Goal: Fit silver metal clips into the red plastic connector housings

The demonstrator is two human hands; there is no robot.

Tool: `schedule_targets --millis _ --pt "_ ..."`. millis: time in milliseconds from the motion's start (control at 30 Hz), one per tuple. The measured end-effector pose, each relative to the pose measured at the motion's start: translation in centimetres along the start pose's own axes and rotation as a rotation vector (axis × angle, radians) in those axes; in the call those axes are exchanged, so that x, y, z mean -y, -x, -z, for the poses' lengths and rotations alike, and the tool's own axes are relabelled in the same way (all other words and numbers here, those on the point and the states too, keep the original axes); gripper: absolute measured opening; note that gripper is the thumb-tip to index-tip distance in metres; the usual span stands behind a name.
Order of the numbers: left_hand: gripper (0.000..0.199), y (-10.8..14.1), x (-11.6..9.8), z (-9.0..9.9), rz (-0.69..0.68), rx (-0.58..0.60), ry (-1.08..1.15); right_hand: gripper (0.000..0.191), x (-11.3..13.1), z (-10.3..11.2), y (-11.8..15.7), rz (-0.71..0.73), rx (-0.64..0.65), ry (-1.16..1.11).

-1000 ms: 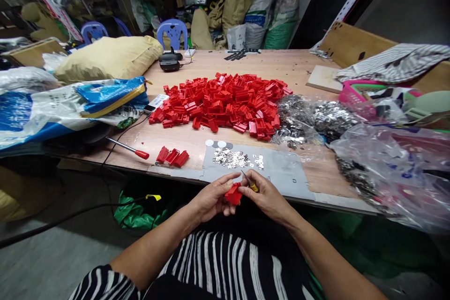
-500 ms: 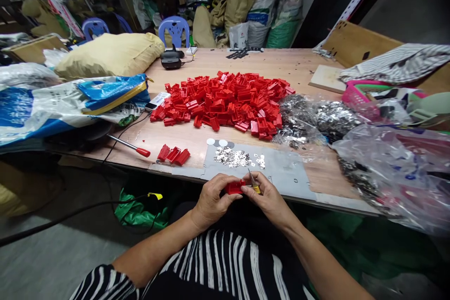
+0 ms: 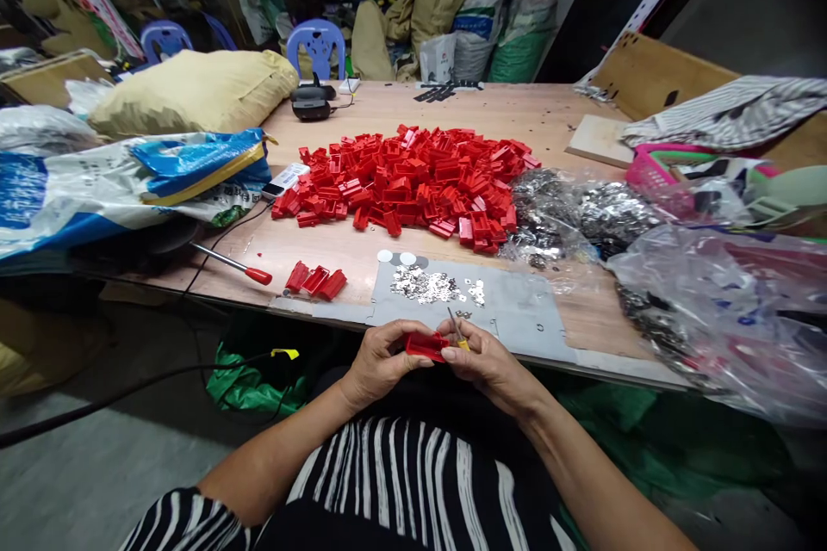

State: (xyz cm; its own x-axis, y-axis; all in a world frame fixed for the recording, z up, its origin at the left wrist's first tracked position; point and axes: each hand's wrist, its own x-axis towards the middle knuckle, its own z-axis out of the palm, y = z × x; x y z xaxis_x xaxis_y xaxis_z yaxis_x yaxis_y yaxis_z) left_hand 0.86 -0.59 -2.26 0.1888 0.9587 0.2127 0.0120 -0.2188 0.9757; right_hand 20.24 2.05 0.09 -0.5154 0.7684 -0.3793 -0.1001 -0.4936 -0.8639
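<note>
At the table's near edge, my left hand (image 3: 386,359) grips the left end of a red plastic part (image 3: 425,346), its open hollow side showing. My right hand (image 3: 478,355) is closed round a small tool with a yellow handle (image 3: 463,344), its thin metal shaft pointing up, and its fingertips touch the part's right end. Just beyond lie small silvery metal pieces (image 3: 426,285) on a grey mat (image 3: 517,310). Several loose red parts (image 3: 316,281) rest left of the mat. A large heap of red parts (image 3: 413,181) covers the table's middle.
Plastic bags of metal pieces (image 3: 549,211) lie right of the heap, with a pink basket (image 3: 649,172) behind. A red-tipped metal lever (image 3: 258,275) juts in at left, near a blue and white sack (image 3: 83,189). A beige sack (image 3: 200,95) lies behind it.
The red part has shifted slightly left and now shows more of its hollow side between my hands. The view has moved a little. Both hands keep their holds.
</note>
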Motion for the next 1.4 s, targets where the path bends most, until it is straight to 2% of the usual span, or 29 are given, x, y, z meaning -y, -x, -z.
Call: schedule_targets --millis 100,200,300,400,467,600,767,900,1100,1233,1400 --pt "0.029 0.1 0.3 0.2 0.067 -0.031 0.109 0.044 0.1 -0.2 0.0 0.006 0.009 0.036" --pt "0.029 0.0 0.3 0.1 0.134 -0.052 0.197 0.040 0.5 0.0 -0.4 0.037 0.017 0.181" --pt "0.031 -0.1 0.3 -0.1 0.203 -0.085 0.280 0.030 1.4 1.0 -1.4 0.169 -0.067 0.531" --pt "0.038 -0.3 0.2 -0.1 0.249 -0.122 0.317 0.015 2.5 2.3 -2.8 0.347 -0.346 1.047" --pt "0.042 -0.3 0.2 0.0 0.245 -0.130 0.286 0.012 3.0 2.8 -3.7 0.369 -0.452 1.325" --pt "0.044 -0.4 0.3 0.0 0.231 -0.149 0.254 0.011 3.0 2.8 -4.9 0.312 -0.462 1.576" --pt "0.036 -0.6 0.6 -0.3 0.236 -0.201 0.303 0.006 2.8 2.5 -5.5 0.283 -0.457 1.574" --pt "0.036 -0.9 0.8 -0.1 0.228 -0.206 0.330 0.004 3.1 2.7 -4.8 0.350 -0.437 1.373" --pt "0.045 -1.2 0.7 0.1 0.226 -0.209 0.281 0.009 3.5 0.8 -2.3 0.439 -0.186 1.076" --pt "0.046 -1.4 0.2 -0.2 0.231 -0.192 0.346 0.014 3.1 -0.4 -1.5 0.512 -0.139 1.066" --pt "0.044 -1.6 -0.1 -0.5 0.263 -0.186 0.499 0.017 2.3 -0.4 -1.3 0.628 -0.140 1.123"
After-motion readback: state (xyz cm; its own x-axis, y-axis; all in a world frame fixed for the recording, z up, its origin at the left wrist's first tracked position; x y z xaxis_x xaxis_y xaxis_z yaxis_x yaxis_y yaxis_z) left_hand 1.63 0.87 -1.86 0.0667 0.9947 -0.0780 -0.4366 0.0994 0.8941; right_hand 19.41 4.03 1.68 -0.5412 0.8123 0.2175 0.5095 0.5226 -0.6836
